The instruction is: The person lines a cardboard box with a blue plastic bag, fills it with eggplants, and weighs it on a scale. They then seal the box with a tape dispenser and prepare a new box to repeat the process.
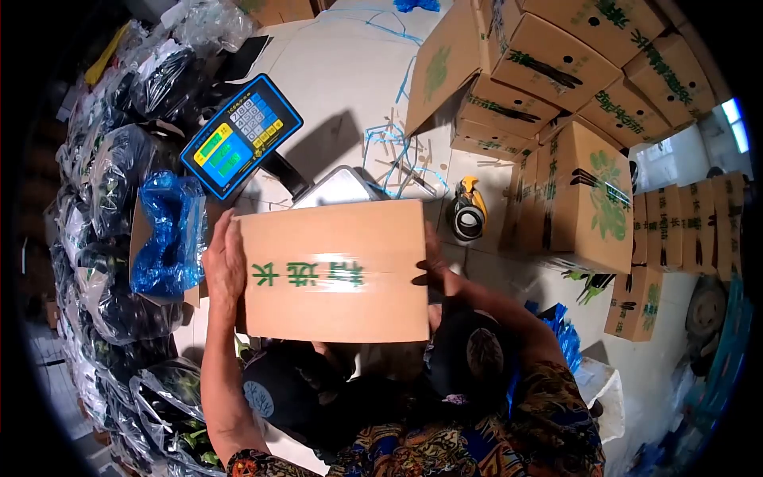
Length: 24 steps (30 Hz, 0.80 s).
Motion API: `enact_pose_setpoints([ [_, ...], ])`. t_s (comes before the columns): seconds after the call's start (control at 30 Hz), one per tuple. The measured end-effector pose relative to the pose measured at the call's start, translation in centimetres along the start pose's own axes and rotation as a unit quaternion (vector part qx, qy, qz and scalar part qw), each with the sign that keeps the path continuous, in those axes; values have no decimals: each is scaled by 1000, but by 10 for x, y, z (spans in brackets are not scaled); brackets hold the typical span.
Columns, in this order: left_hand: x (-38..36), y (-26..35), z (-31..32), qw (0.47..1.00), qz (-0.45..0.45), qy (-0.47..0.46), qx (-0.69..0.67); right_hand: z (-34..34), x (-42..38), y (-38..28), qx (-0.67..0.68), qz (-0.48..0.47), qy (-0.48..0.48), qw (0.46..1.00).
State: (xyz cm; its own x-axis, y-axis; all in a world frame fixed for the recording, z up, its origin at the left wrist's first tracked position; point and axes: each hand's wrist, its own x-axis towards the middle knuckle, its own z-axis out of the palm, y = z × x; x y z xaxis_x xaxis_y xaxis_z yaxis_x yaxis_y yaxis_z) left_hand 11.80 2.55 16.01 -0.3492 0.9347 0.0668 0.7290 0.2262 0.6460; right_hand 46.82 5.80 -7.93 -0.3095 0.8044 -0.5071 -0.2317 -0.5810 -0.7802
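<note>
A closed cardboard box (334, 238) with green characters and clear tape across its top is held level between both hands, above my knees. My left hand (225, 258) presses flat against its left side, fingers pointing up. On the right side my right hand (439, 274) grips the box, its fingers partly hidden behind the edge. Just beyond the box stands a weighing scale, its metal platform (338, 188) partly covered by the box. The scale's blue and yellow display (242, 137) is lit, up and to the left.
Stacked cardboard boxes (556, 67) rise at the upper right, with another box (592, 195) below. A tape dispenser (469, 211) lies on the floor near blue strapping (385, 131). Filled plastic bags (111, 183) line the left, beside an open box with blue plastic (165, 234).
</note>
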Motion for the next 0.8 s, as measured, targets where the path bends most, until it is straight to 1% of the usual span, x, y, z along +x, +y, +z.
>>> enact_pose_setpoints([
  [0.07, 4, -18, -13, 1000, 11, 13, -3, 2, 13, 9, 52, 70, -22, 996],
  [0.1, 7, -35, -18, 999, 1, 11, -31, 5, 16, 6, 82, 99, -34, 991],
  [0.2, 3, -57, -36, 996, -19, -6, -90, 26, -3, -27, 147, 171, -52, 973],
  [0.23, 0, -70, -39, 994, -20, -6, -110, 31, -6, -42, 175, 135, -58, 974],
  [0.27, -5, -87, -41, 991, -22, -4, -130, 30, -11, -63, 204, 132, -109, 964],
  [0.3, -12, -108, -37, 979, -48, -6, -198, 33, -20, -89, 174, 71, -121, 975],
  [0.33, -21, -117, -34, 972, -109, -12, -209, 34, -31, -115, 144, 8, -132, 981],
  [0.4, -41, -115, -31, 926, -167, -64, -333, 39, -55, -173, 24, -49, -128, 990],
  [0.47, -43, -97, -36, 941, -211, -109, -243, 88, -118, -239, -53, -164, -124, 977],
  [0.5, -43, -95, -41, 967, -108, -137, -188, 98, -132, -251, -113, -179, -143, 967],
  [0.53, -37, -98, -40, 947, -140, -185, -221, 104, -145, -259, -171, -194, -161, 953],
  [0.57, -37, -99, -42, 940, -157, -174, -249, 110, -158, -265, -227, -211, -176, 935],
  [0.6, -39, -68, -51, 931, -171, -165, -276, 123, -174, -265, -447, -288, -143, 835],
  [0.63, -35, -47, -56, 928, -156, -185, -283, 137, -177, -247, -536, -401, -143, 729],
  [0.67, -33, -30, -60, 925, -141, -205, -288, 150, -185, -224, -491, -372, -169, 770],
  [0.7, -32, -15, -62, 921, -121, -224, -295, 160, -189, -204, -543, -352, -196, 737],
  [0.73, -31, -4, -58, 913, -116, -229, -318, 161, -189, -177, -540, -349, -229, 731],
  [0.77, -32, 8, -53, 912, -125, -221, -321, 172, -196, -172, -627, -235, -272, 691],
  [0.8, -34, 16, -41, 924, -129, -206, -297, 175, -197, -158, -646, -201, -309, 668],
])
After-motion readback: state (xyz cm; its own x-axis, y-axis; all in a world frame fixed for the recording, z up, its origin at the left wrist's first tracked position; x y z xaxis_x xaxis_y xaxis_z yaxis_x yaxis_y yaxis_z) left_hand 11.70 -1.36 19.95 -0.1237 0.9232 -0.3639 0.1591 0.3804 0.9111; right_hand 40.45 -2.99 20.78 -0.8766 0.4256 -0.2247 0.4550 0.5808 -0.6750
